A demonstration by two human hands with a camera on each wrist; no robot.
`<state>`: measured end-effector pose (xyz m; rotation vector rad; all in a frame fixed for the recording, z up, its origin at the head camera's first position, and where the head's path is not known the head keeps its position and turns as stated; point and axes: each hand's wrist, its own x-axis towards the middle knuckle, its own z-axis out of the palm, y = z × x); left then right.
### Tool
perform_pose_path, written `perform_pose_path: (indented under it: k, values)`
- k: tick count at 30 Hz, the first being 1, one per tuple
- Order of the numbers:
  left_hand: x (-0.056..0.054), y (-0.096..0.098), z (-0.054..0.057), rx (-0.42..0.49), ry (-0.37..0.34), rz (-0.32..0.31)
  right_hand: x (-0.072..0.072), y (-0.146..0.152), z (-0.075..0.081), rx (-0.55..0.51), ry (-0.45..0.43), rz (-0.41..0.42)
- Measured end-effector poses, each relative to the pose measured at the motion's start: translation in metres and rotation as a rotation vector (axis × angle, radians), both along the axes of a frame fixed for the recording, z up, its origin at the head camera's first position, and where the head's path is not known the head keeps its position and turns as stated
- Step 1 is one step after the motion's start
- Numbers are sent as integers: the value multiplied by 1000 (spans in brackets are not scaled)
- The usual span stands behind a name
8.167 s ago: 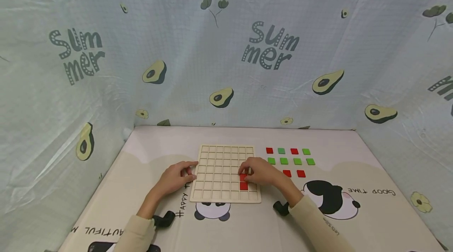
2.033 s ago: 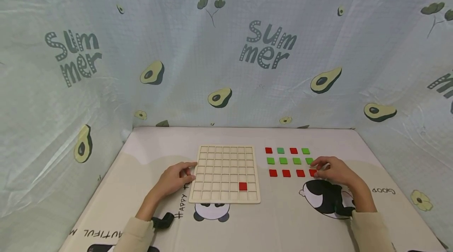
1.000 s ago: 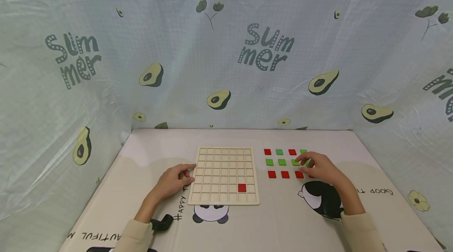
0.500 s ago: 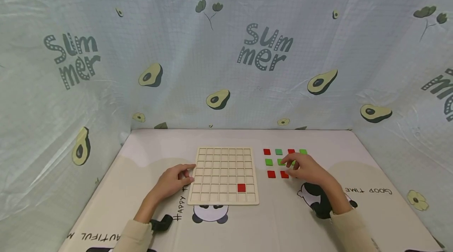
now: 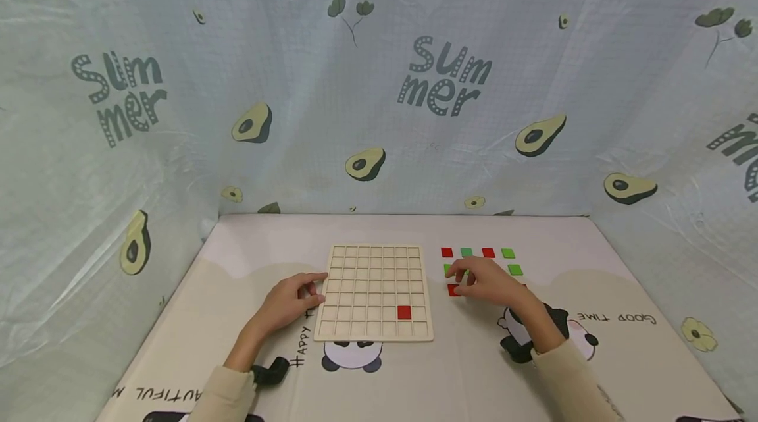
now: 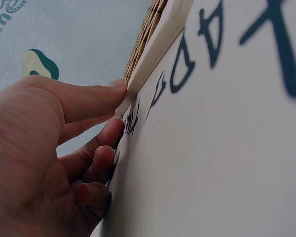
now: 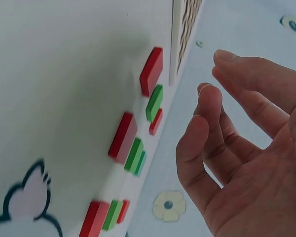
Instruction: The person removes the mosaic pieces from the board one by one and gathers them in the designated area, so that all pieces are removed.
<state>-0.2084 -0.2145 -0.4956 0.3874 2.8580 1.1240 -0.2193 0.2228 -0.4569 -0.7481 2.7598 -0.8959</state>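
Observation:
A pale wooden grid board (image 5: 361,281) lies on the table, with one red square tile (image 5: 404,312) in a cell near its front right. My left hand (image 5: 287,300) touches the board's left edge; in the left wrist view its thumb and a finger meet the wooden rim (image 6: 153,57). My right hand (image 5: 488,280) hovers over the loose tiles right of the board, fingers loosely bent and apart, holding nothing. Near its fingertips are a front-row red tile (image 5: 453,290) and a partly covered green tile (image 5: 447,269). The hand hides several other tiles from the head view.
Behind the right hand runs a row with a red tile (image 5: 447,252), a blue-green tile (image 5: 466,252), another red tile (image 5: 488,253) and a green tile (image 5: 508,253). A green tile (image 5: 515,270) shows right of the hand. A patterned curtain (image 5: 379,79) hangs behind the table.
Since the oldest frame, one of two red tiles has left the board, and the front row of red tiles has grown. Lately my right hand has swept left across the tiles; the left hand stays put.

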Motion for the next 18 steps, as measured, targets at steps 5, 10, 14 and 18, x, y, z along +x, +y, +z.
perform_pose_path:
  k: [5,10,14,18]
  values:
    - [-1,0,0,0,-3,2,0,-11,1,8,-8,4]
    - [-1,-1,-1,-1,0,4,-2,-24,2,33,-6,14]
    - [-1,-1,-2,1,3,3,-2,-34,3,45,-32,12]
    - [-1,-1,-2,1,6,4,-2,-44,2,58,-39,24]
